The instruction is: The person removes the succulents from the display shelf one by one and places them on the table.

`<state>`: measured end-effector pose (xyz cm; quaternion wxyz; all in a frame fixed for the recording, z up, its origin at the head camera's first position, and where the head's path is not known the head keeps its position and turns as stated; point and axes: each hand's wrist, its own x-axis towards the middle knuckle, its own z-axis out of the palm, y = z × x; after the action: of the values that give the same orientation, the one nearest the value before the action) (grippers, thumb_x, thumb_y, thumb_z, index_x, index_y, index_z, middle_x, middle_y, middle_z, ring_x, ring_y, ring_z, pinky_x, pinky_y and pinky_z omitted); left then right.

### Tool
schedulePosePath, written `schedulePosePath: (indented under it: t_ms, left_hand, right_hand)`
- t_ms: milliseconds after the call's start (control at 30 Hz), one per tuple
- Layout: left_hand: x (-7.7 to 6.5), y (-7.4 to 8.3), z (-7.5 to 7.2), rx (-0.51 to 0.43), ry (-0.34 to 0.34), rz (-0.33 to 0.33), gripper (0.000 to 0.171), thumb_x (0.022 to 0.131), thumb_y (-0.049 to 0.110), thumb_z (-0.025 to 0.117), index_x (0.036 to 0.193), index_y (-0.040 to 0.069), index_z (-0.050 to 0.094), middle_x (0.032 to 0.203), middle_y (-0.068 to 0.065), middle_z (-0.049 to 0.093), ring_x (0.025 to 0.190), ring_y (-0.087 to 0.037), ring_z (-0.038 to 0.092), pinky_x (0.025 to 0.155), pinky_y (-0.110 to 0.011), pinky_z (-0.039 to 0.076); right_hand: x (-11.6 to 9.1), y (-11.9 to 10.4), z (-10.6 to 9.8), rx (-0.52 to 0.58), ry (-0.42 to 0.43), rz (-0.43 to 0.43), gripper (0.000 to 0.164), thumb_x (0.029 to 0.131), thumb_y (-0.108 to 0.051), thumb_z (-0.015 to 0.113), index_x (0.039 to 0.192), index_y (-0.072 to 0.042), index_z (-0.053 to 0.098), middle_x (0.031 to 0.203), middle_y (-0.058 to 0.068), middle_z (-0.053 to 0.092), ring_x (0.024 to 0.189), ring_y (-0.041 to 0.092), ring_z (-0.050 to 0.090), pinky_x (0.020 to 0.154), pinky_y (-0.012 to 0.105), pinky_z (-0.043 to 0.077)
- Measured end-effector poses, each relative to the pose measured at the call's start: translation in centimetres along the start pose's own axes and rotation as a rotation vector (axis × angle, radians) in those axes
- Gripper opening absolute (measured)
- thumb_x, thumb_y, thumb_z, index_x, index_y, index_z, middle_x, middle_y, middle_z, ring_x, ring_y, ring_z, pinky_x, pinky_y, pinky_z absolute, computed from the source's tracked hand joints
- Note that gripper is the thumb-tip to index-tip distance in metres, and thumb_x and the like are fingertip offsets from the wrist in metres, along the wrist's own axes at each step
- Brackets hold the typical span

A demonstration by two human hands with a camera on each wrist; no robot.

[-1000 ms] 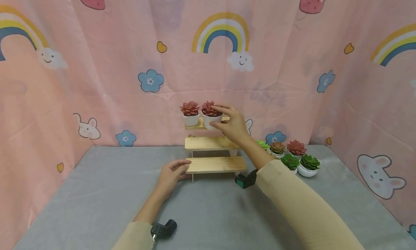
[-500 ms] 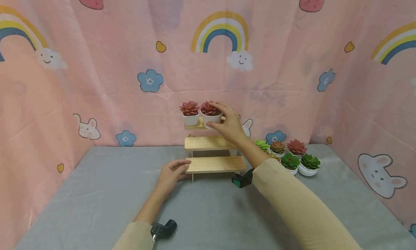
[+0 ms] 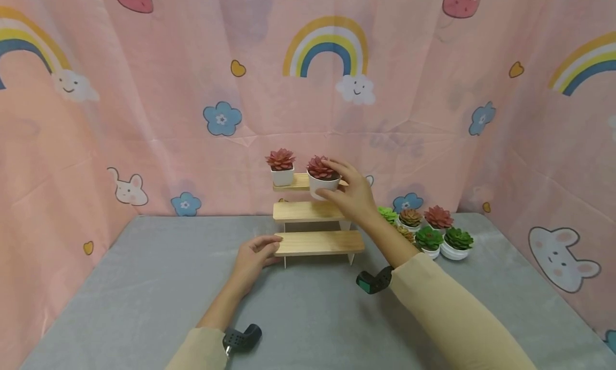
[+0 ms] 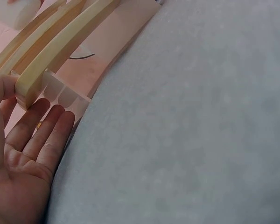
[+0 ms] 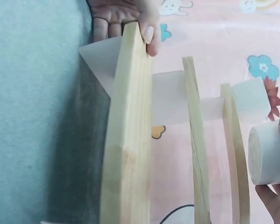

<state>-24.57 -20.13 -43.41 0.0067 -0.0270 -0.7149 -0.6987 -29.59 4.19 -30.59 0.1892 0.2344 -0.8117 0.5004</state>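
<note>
My right hand (image 3: 355,191) grips a round white pot with a red succulent (image 3: 322,168), thumb in front and fingers around the far side. In the right wrist view, this white pot (image 5: 270,154) shows a gap from the top board. My left hand (image 3: 252,256) pinches the left end of the lowest board of a three-tier wooden stand (image 3: 320,243). Seen from the left wrist, its thumb lies on the board (image 4: 51,51) and its other fingers (image 4: 49,135) reach underneath. A second red succulent in a square white pot (image 3: 282,169) stands at the top tier's left end.
Several potted succulents, including a dark green one (image 3: 458,241) and a red one (image 3: 438,218), stand grouped on the grey tabletop (image 3: 308,316) right of the stand. A pink patterned curtain (image 3: 168,145) hangs close behind the stand.
My right hand has shifted the round pot slightly left, then right and toward me, away from the square pot and off the top board. My left hand has stayed put.
</note>
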Motion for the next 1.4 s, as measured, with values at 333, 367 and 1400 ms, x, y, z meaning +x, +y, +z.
schedulePosePath:
  t_ms: [333,367,1400]
  left_hand:
    - [0.0,0.0,-0.1,0.013,-0.002,0.003,0.024,0.097,0.012,0.063,0.117,0.000,0.070,0.126,-0.018,0.067,0.101,-0.020,0.072,0.089,-0.038,0.065]
    - [0.0,0.0,-0.1,0.015,-0.003,0.007,0.024,0.097,0.013,0.064,0.117,0.000,0.070,0.125,-0.018,0.067,0.101,-0.020,0.072,0.089,-0.038,0.065]
    - [0.0,0.0,-0.2,0.020,-0.011,0.010,0.024,0.098,0.012,0.063,0.117,-0.001,0.070,0.128,-0.018,0.066,0.104,-0.023,0.072,0.089,-0.038,0.064]
  right_hand:
    - [-4.1,-0.2,-2.5,-0.013,0.041,-0.020,0.065,0.083,-0.008,0.083,0.143,-0.016,0.058,0.156,0.007,0.047,0.136,0.032,0.054,0.097,0.052,0.059]
    - [-4.5,-0.1,-2.8,-0.015,0.043,-0.021,0.065,0.083,-0.008,0.083,0.143,-0.016,0.059,0.157,0.007,0.046,0.136,0.032,0.054,0.097,0.052,0.060]
    - [-16.5,2.5,-12.9,-0.140,0.233,-0.024,0.075,0.070,0.023,0.078,0.139,0.000,0.058,0.149,-0.002,0.051,0.128,-0.005,0.053,0.093,0.002,0.050]
